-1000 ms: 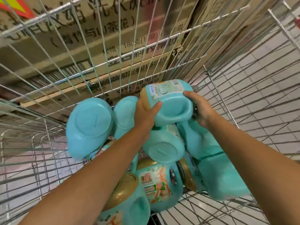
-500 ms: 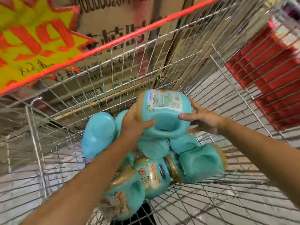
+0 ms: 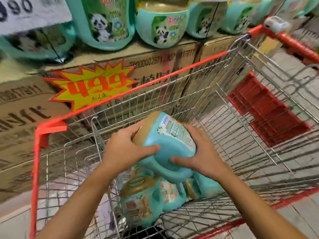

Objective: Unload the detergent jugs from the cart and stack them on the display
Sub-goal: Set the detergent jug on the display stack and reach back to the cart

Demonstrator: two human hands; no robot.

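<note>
Lifted higher since a moment ago, the detergent jug (image 3: 165,144) hangs over the cart (image 3: 155,81), its gold cap pointing far-left. The left hand (image 3: 124,150) curls round the cap end and the right hand (image 3: 202,156) clamps its body. The display (image 3: 160,26) lies beyond, above.

Both bare forearms come in from the bottom corners and angle toward each other. Left hand (image 3: 124,152) and right hand (image 3: 202,156) grip opposite sides of one jug (image 3: 172,140), fingers wrapped over, thumbs pointing inward.
</note>
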